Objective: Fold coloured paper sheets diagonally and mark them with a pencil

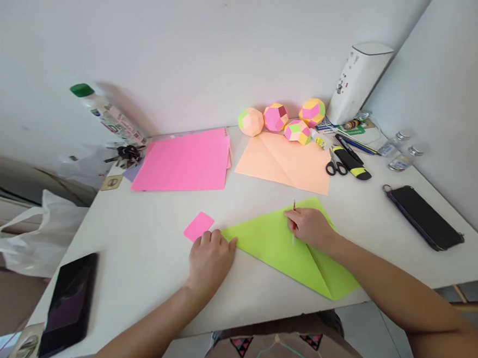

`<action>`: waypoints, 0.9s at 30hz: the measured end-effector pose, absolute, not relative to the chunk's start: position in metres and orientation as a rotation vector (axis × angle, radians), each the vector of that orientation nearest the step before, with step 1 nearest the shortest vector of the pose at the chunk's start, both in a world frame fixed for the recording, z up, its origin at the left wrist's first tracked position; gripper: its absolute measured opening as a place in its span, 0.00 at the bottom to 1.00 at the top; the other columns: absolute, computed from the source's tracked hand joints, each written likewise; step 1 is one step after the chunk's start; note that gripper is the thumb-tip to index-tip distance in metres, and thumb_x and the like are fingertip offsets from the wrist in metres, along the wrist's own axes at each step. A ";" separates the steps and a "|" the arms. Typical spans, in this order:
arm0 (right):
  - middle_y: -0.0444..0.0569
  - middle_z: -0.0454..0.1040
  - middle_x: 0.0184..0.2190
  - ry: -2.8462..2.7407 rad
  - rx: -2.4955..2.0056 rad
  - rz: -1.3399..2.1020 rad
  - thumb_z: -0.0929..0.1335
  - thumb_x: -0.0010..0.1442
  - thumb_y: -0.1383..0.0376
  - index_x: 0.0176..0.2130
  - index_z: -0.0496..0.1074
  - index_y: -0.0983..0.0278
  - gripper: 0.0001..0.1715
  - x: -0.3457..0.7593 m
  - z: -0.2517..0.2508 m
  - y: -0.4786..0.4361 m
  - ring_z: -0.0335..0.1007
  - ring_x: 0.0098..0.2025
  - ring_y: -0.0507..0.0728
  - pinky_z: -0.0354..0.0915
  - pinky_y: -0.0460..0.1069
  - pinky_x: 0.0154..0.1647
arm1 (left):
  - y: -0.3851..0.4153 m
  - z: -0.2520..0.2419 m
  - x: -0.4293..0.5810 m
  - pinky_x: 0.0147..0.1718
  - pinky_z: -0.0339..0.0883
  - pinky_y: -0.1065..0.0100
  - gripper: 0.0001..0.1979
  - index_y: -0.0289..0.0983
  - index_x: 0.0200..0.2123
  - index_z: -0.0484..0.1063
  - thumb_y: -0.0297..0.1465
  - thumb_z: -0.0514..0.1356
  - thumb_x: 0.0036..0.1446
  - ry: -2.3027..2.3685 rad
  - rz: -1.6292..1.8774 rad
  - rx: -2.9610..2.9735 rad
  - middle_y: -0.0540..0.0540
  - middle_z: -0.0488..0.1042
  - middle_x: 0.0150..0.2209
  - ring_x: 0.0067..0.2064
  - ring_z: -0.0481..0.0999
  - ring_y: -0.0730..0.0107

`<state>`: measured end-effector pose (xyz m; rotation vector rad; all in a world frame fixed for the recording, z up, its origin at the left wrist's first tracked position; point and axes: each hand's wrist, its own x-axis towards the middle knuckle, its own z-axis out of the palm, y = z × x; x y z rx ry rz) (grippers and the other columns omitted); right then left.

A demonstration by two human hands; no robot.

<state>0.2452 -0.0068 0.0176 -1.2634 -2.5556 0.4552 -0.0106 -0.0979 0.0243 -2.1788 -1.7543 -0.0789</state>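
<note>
My right hand (310, 227) is closed on a slim red-and-white pen-like tool (293, 226), held nearly upright over the lime green paper (271, 244). That sheet is folded, with a long diagonal crease, and part of it lies under my right hand and forearm. My left hand (212, 256) lies on the table with its fingertips at the paper's left point and the thumb apart from them. Just beyond those fingers is a small pink paper rhombus (198, 226), its lower edge partly hidden by them.
Pink sheets (183, 161) and a creased peach sheet (285, 160) lie farther back. Several paper balls (276, 117) stand by the wall. Scissors (336, 168), a cutter (351, 163), glass bottles (404, 159) and a black pouch (424, 216) are right; a black tablet (70, 303) is left.
</note>
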 end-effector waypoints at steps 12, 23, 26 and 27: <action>0.42 0.73 0.21 -2.496 -1.180 0.327 0.61 0.48 0.78 0.27 0.71 0.64 0.14 0.245 0.015 -0.006 0.62 0.21 0.49 0.54 0.43 0.24 | -0.098 0.035 -0.030 0.21 0.59 0.65 0.27 0.29 0.30 0.75 0.47 0.51 0.62 -1.915 0.092 -2.132 0.40 0.66 0.26 0.29 0.66 0.59; 0.43 0.72 0.20 -2.518 -1.142 0.291 0.61 0.49 0.79 0.30 0.73 0.65 0.15 0.245 0.016 -0.008 0.63 0.21 0.49 0.56 0.43 0.24 | -0.113 0.023 -0.011 0.45 0.71 0.54 0.20 0.26 0.52 0.68 0.34 0.54 0.62 -1.668 -0.232 -2.450 0.29 0.67 0.53 0.55 0.66 0.46; 0.43 0.72 0.20 -2.516 -1.157 0.274 0.61 0.50 0.79 0.30 0.73 0.65 0.15 0.245 0.016 -0.009 0.62 0.21 0.49 0.55 0.43 0.24 | -0.113 0.020 -0.013 0.39 0.73 0.57 0.17 0.25 0.50 0.70 0.32 0.52 0.64 -1.675 -0.202 -2.381 0.30 0.70 0.48 0.51 0.69 0.48; 0.43 0.72 0.21 -2.516 -1.159 0.264 0.61 0.50 0.79 0.30 0.73 0.65 0.15 0.245 0.016 -0.009 0.61 0.21 0.49 0.55 0.43 0.23 | -0.112 0.020 -0.015 0.37 0.73 0.58 0.17 0.25 0.48 0.71 0.31 0.51 0.64 -1.665 -0.208 -2.360 0.31 0.70 0.46 0.48 0.70 0.49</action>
